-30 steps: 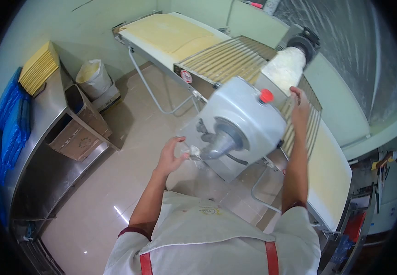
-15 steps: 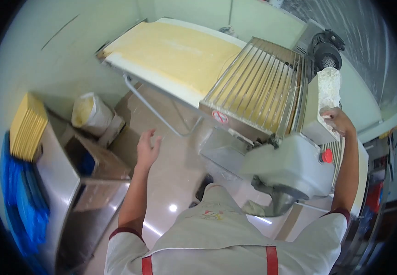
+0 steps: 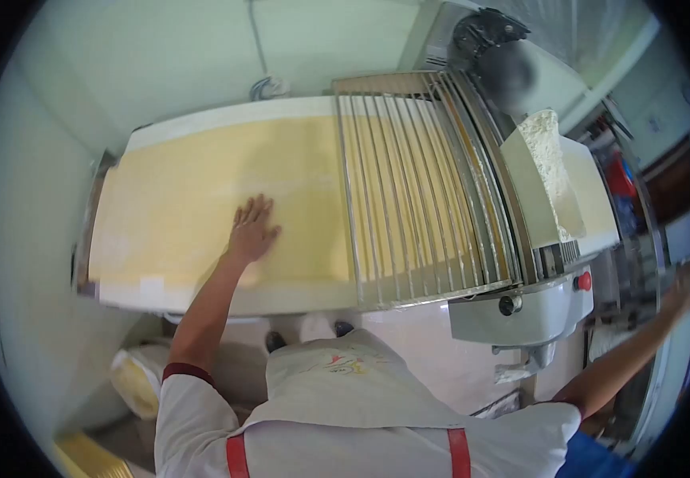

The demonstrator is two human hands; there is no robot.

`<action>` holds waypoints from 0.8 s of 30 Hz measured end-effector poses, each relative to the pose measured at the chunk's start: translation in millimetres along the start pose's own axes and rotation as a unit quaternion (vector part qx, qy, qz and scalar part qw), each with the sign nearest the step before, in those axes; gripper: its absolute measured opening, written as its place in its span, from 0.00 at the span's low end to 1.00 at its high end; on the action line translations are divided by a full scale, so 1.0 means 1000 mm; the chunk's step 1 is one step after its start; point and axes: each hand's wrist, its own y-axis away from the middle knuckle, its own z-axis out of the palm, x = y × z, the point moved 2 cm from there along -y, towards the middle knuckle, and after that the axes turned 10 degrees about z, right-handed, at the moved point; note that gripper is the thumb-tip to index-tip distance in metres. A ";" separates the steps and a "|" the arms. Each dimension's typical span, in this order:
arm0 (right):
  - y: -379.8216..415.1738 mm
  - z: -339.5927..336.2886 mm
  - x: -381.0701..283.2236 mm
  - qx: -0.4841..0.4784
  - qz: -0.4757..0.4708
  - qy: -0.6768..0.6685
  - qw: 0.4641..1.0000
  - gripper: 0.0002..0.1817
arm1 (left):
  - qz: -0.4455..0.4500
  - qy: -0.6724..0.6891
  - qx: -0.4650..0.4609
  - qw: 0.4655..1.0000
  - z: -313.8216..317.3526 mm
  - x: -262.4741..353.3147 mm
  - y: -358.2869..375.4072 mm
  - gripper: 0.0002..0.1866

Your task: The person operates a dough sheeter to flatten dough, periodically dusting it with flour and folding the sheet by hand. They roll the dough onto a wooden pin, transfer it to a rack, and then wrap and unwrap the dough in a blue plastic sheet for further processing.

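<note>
A wide, pale yellow sheet of dough lies flat on the white conveyor belt of a dough sheeter. My left hand is open over the dough's middle, palm down and fingers spread. Out at the far right edge, my right hand is stretched away from the machine, its fingers smeared by motion. A white flour tray sits on top of the sheeter, with flour heaped along it. The metal bar guard covers the dough's right end.
The sheeter's grey housing carries a red button and a black knob. A dark motor stands behind. Below the belt on the left is a white sack, with yellow stacked pieces near it. Shelving lines the right side.
My right hand has left the flour tray and swung out to the far right. My left hand has moved from above the floor to over the dough. The view has turned toward the belt.
</note>
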 end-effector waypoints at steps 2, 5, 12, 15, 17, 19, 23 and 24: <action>0.045 -0.132 -0.021 0.123 0.170 0.102 0.972 0.16 | 0.117 -0.003 -0.013 0.993 0.014 0.002 -0.048 0.32; 0.156 -0.221 -0.182 0.014 0.578 0.456 0.677 0.16 | 0.321 0.081 -0.041 0.943 0.041 0.050 -0.104 0.32; 0.165 -0.146 -0.698 -0.501 0.451 -0.321 0.665 0.13 | 0.183 0.044 0.061 0.980 0.011 -0.166 -0.154 0.33; 0.115 -0.225 -0.576 -0.262 0.555 -0.269 0.742 0.12 | 0.074 0.003 0.033 0.997 -0.014 -0.261 -0.158 0.37; 0.086 -0.297 -0.510 -0.073 0.511 -0.140 0.845 0.11 | 0.169 0.035 0.002 0.985 0.008 -0.235 -0.123 0.39; 0.102 -0.328 -0.503 0.082 0.453 -0.095 0.883 0.10 | 0.320 0.112 -0.044 0.940 -0.001 -0.169 -0.044 0.39; 0.172 -0.231 -0.674 -0.510 0.392 0.151 0.751 0.17 | 0.453 0.213 -0.161 0.851 -0.035 -0.133 0.061 0.38; 0.169 -0.223 -0.756 -0.625 0.321 0.015 0.711 0.19 | 0.420 0.193 -0.138 0.876 -0.035 -0.166 0.039 0.38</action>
